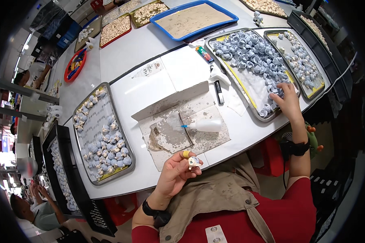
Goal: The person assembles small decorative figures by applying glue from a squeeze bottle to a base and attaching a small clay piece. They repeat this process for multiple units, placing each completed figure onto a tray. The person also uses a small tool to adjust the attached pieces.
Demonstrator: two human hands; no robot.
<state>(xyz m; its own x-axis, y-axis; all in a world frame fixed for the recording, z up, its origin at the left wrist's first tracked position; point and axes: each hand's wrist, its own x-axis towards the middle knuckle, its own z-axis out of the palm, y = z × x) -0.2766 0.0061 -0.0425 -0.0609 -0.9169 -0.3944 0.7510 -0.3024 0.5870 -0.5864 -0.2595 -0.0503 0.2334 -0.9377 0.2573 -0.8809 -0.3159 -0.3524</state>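
My left hand (177,172) is closed on a small cream figurine part (194,163) with a bluish hollow, held in front of the apron. A yellow band wraps one of its fingers. My right hand (288,102) reaches over the near end of a metal tray (247,97) heaped with blue-grey cupped shell pieces (251,52). Its thumb and fingers are spread among the pieces, and I see nothing gripped between them. Between my hands, a white squeeze bottle (209,125) with a blue needle tip lies on a stained, folded cardboard sheet (170,129).
At left, another metal tray (82,152) holds several blue-and-cream pieces. A narrower tray (318,92) stands far right. A black marker (219,92) and a lighter (204,54) lie beyond the cardboard. Further back are a blue-rimmed tray (166,35) and a red basket (66,75).
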